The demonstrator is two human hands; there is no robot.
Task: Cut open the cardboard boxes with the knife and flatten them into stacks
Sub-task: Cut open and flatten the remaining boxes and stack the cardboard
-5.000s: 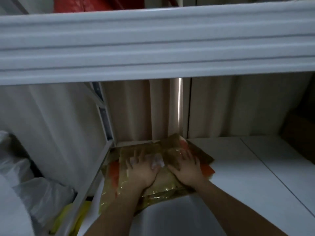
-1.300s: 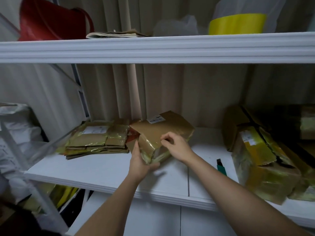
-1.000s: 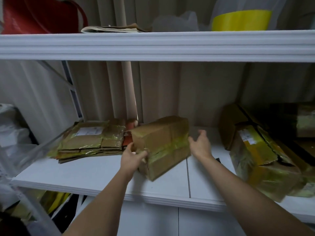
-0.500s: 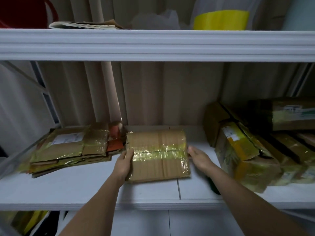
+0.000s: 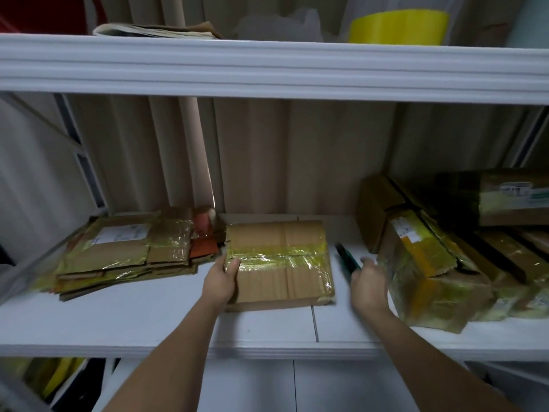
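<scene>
**Reaching for the knife, box braced on the shelf**

My left hand grips the near-left corner of the taped box, thumb on top. My right hand curls around the green knife lying just right of the box; how firm the hold is I cannot tell. A blade catching on the glossy tape could skid toward my bracing fingers. Flattened boxes sit stacked left; uncut boxes crowd right.

R hand left box; now grips knife.

White shelving stands dimly lit before a beige ribbed wall
</scene>
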